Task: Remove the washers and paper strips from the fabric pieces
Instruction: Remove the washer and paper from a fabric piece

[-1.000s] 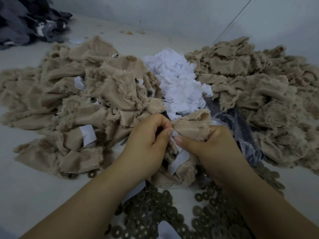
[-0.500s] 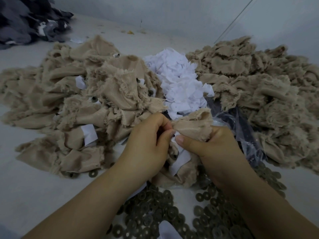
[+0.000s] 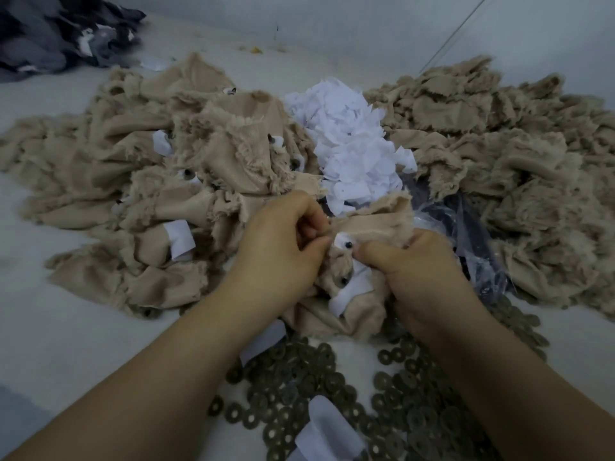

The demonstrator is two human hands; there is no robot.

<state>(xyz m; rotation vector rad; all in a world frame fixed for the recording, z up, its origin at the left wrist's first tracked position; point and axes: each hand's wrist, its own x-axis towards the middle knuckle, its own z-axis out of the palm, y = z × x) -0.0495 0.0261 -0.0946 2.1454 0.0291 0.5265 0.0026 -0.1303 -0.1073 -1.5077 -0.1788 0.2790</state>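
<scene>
— Since half a second earlier, what had moved?

— Little. Both hands had stayed clamped on the same fabric piece (image 3: 362, 227); the left hand (image 3: 283, 251) had turned slightly, baring a small dark washer (image 3: 348, 244) on a paper strip (image 3: 352, 289) between the two thumbs.

— How were the hands set?

— Left hand curled, thumb and fingers pinching the fabric just beside that washer. Right hand (image 3: 422, 281) curled too, thumb pressing the strip against the cloth. A second washer showed lower on the same piece.

— And the rest, taking the paper heap (image 3: 349, 144) as the landmark?

— Left of it lay a fabric pile (image 3: 149, 181) with strips and washers plainly attached, so undone. Right of it lay another pile (image 3: 499, 154) showing none, likely finished. Nearer the person than the heap, loose washers (image 3: 316, 387) covered the white surface (image 3: 66, 327), with a clear plastic bag (image 3: 466, 227) just right of the held piece.

— Progress?

— Roughly midway, I'd judge; a good deal remained.
</scene>
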